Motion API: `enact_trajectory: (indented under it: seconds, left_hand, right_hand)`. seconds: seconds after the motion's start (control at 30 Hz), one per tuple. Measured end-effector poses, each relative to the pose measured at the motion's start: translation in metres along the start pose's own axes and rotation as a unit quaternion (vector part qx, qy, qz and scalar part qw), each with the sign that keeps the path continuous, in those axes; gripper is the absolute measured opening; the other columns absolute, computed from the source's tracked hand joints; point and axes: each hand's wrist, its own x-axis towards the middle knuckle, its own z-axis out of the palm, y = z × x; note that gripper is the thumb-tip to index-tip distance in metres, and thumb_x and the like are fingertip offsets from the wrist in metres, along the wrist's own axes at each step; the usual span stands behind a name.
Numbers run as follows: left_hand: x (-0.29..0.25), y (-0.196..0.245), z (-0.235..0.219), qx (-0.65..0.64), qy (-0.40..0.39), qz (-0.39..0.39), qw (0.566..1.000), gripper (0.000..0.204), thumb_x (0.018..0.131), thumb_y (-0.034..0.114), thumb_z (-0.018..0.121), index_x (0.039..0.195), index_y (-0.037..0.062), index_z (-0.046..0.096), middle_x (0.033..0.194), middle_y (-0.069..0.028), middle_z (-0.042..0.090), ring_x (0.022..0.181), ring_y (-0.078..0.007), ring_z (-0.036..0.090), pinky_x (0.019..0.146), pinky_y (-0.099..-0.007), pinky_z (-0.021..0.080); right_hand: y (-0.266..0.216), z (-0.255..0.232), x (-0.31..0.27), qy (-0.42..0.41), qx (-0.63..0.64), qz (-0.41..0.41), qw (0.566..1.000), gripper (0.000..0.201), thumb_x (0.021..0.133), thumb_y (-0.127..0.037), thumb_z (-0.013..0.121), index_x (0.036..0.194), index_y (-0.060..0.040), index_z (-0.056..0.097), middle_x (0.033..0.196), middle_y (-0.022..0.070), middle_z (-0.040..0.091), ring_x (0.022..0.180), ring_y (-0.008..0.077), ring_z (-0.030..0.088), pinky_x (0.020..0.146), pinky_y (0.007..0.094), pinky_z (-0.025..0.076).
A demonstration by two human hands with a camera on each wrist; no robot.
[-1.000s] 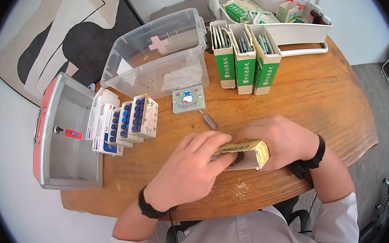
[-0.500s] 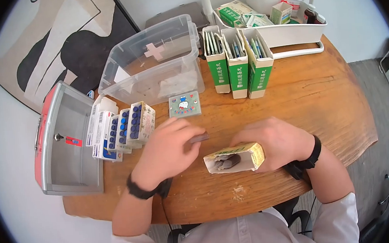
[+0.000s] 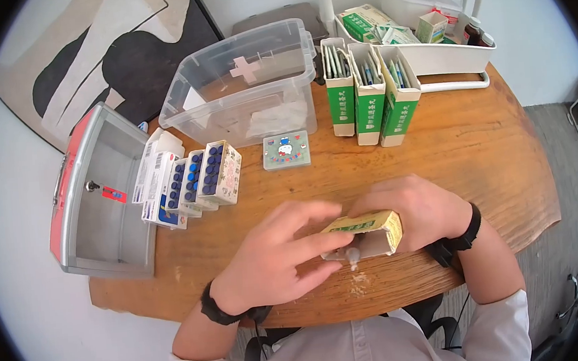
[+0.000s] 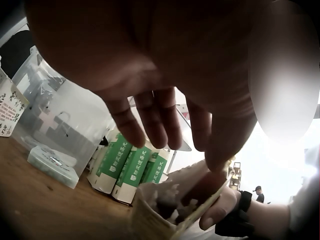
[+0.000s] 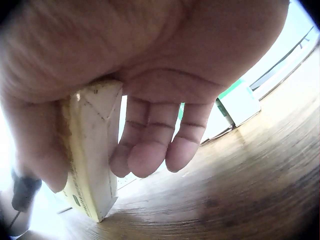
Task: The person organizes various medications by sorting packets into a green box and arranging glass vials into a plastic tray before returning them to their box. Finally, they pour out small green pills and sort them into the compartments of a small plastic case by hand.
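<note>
A small yellow-and-green carton (image 3: 393, 232) lies low over the table's front, its open end toward the left. My right hand (image 3: 410, 215) grips it, thumb on one face and fingers on the other in the right wrist view. My left hand (image 3: 271, 260) is at the carton's mouth with fingers spread and fairly straight, thumb right at the rim in the left wrist view. Dark brown pieces (image 4: 167, 207) lie inside the carton. A greyish, rounded piece (image 3: 352, 255) shows at the opening, its kind unclear.
Behind stand three green-and-white boxes (image 3: 369, 116) of sachets, a flat clear case (image 3: 287, 160) and a transparent bin (image 3: 214, 129). Leftward are cartons of blue-capped vials (image 3: 224, 179) and a red-and-silver case (image 3: 77, 255). A white tray (image 3: 452, 59) of medicines sits at the back right.
My left hand reached left, picked up the brown piece from the table, and came back to the carton's mouth with it. That spot on the table is bare now. My right hand kept its grip.
</note>
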Motion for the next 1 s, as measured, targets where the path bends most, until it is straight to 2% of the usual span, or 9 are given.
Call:
enact_trajectory:
  seconds: [0.13, 0.23, 0.3, 0.4, 0.43, 0.5, 0.6, 0.83, 1.0]
  left_hand:
    - [-0.003, 0.005, 0.012, -0.008, -0.028, -0.013, 1.000, 0.055, 0.078, 0.019, 0.098, 0.130, 0.0181, 0.083, 0.149, -0.0170, 0.063, 0.130, -0.0373, 0.066, 0.107, -0.0459, 0.057]
    - [-0.005, 0.010, 0.019, 0.023, 0.014, -0.007, 1.000, 0.055, 0.079, 0.020, 0.097, 0.132, 0.0186, 0.081, 0.154, -0.0178, 0.059, 0.134, -0.0404, 0.064, 0.109, -0.0488, 0.055]
    - [-0.003, 0.011, 0.025, 0.090, 0.024, 0.096, 0.991, 0.049, 0.083, 0.023, 0.095, 0.130, 0.0162, 0.080, 0.156, -0.0205, 0.057, 0.136, -0.0426, 0.062, 0.111, -0.0528, 0.053]
    - [0.014, 0.028, 0.026, 0.072, -0.049, -0.004, 0.996, 0.043, 0.087, 0.026, 0.092, 0.124, 0.0095, 0.079, 0.161, -0.0237, 0.051, 0.147, -0.0459, 0.053, 0.118, -0.0575, 0.047]
    - [0.015, 0.028, 0.031, 0.073, -0.046, -0.006, 0.996, 0.043, 0.087, 0.026, 0.092, 0.124, 0.0095, 0.079, 0.161, -0.0237, 0.051, 0.147, -0.0459, 0.053, 0.118, -0.0575, 0.047]
    - [0.019, 0.026, 0.041, 0.098, -0.067, -0.055, 0.991, 0.043, 0.088, 0.029, 0.090, 0.120, 0.0030, 0.077, 0.165, -0.0260, 0.046, 0.156, -0.0489, 0.041, 0.125, -0.0606, 0.039]
    - [0.021, 0.020, 0.059, 0.066, -0.047, -0.056, 0.995, 0.043, 0.088, 0.027, 0.089, 0.119, -0.0001, 0.076, 0.169, -0.0261, 0.041, 0.161, -0.0511, 0.031, 0.128, -0.0628, 0.034]
    - [0.018, 0.015, 0.058, 0.045, -0.061, -0.083, 0.994, 0.033, 0.089, 0.019, 0.084, 0.115, 0.0009, 0.075, 0.171, -0.0257, 0.038, 0.163, -0.0523, 0.028, 0.129, -0.0660, 0.031]
    - [0.022, 0.020, 0.059, 0.071, -0.030, -0.055, 0.995, 0.025, 0.086, 0.013, 0.081, 0.107, 0.0014, 0.075, 0.167, -0.0260, 0.044, 0.163, -0.0523, 0.029, 0.129, -0.0717, 0.028]
  right_hand:
    - [-0.002, -0.001, 0.000, -0.018, -0.013, 0.017, 1.000, 0.050, 0.072, -0.015, 0.091, 0.119, -0.0075, 0.076, 0.104, 0.0144, 0.078, 0.095, 0.0387, 0.076, 0.082, 0.0467, 0.063]
    - [0.000, 0.000, 0.000, 0.000, -0.020, 0.008, 1.000, 0.049, 0.073, -0.016, 0.092, 0.118, -0.0074, 0.076, 0.104, 0.0143, 0.078, 0.095, 0.0386, 0.076, 0.082, 0.0466, 0.063]
    - [0.000, 0.001, -0.001, 0.003, -0.017, 0.008, 1.000, 0.049, 0.073, -0.017, 0.093, 0.118, -0.0071, 0.076, 0.104, 0.0148, 0.078, 0.095, 0.0391, 0.076, 0.082, 0.0466, 0.063]
    - [-0.001, 0.004, 0.001, 0.013, -0.015, 0.012, 1.000, 0.049, 0.072, -0.018, 0.094, 0.116, -0.0064, 0.076, 0.103, 0.0160, 0.078, 0.093, 0.0402, 0.076, 0.081, 0.0469, 0.062]
    - [-0.002, 0.005, 0.000, 0.024, -0.018, 0.020, 0.999, 0.049, 0.072, -0.018, 0.094, 0.116, -0.0061, 0.075, 0.102, 0.0166, 0.078, 0.092, 0.0408, 0.076, 0.080, 0.0473, 0.062]
    - [-0.001, 0.006, 0.000, 0.015, -0.034, 0.027, 0.999, 0.050, 0.071, -0.019, 0.095, 0.115, -0.0056, 0.075, 0.100, 0.0173, 0.077, 0.091, 0.0413, 0.075, 0.079, 0.0478, 0.062]
    - [0.001, 0.004, 0.000, 0.004, -0.045, 0.031, 0.999, 0.050, 0.071, -0.021, 0.096, 0.113, -0.0050, 0.074, 0.098, 0.0182, 0.076, 0.089, 0.0419, 0.075, 0.077, 0.0487, 0.061]
    - [-0.003, 0.009, 0.002, 0.001, -0.033, 0.021, 0.999, 0.051, 0.071, -0.021, 0.095, 0.112, -0.0043, 0.071, 0.096, 0.0193, 0.075, 0.088, 0.0425, 0.075, 0.075, 0.0495, 0.061]
    - [-0.003, 0.007, -0.001, -0.013, -0.061, 0.039, 0.997, 0.054, 0.072, -0.020, 0.095, 0.117, -0.0042, 0.069, 0.095, 0.0199, 0.075, 0.087, 0.0433, 0.075, 0.075, 0.0505, 0.061]
